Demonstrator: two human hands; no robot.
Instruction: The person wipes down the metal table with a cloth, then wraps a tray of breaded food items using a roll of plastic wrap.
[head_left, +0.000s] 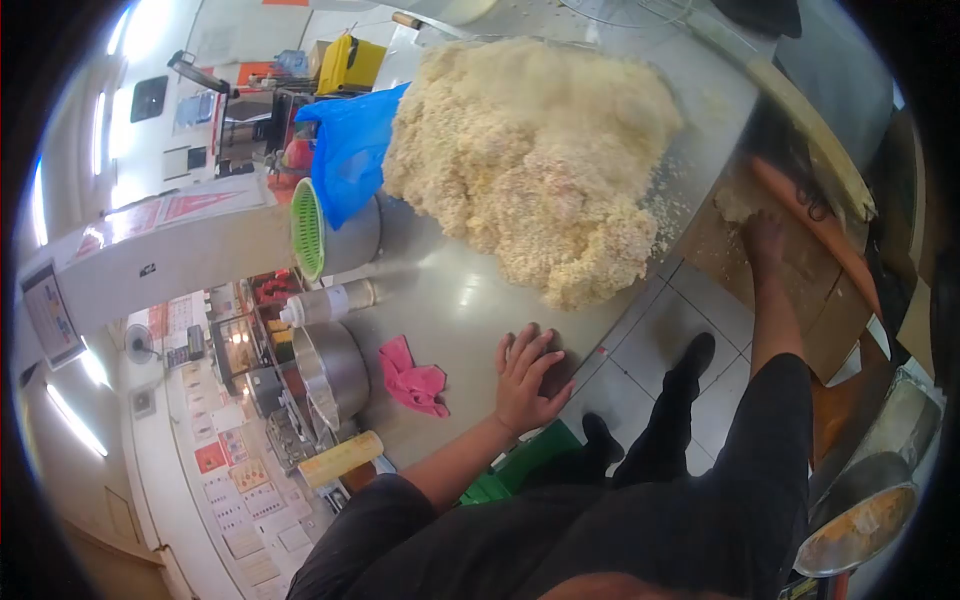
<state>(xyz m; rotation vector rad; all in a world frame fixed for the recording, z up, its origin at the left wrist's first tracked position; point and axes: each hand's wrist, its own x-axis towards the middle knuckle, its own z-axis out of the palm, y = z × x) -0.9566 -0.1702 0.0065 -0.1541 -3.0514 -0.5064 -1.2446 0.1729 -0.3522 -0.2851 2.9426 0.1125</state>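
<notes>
A large heap of pale, crumbly, dough-like mixture (530, 170) is piled on the metal table (460, 290). My left hand (528, 380) lies on the table near its edge, just below the heap, fingers spread and nothing in them. My right hand (765, 240) is stretched out away from the table, over brown cardboard (810, 310). A small pale clump of crumbs (735, 205) shows beside its fingertips. The right fingers are dim and blurred, so their grip cannot be made out. Loose crumbs lie along the table edge by the heap.
On the table are a pink cloth (412, 377), a steel pot (330, 370), a capped bottle (328, 302), a green basket (307, 230) and a blue plastic bag (355, 150). A green crate (525, 460) stands below the edge. A metal pan (858, 530) is at the lower right.
</notes>
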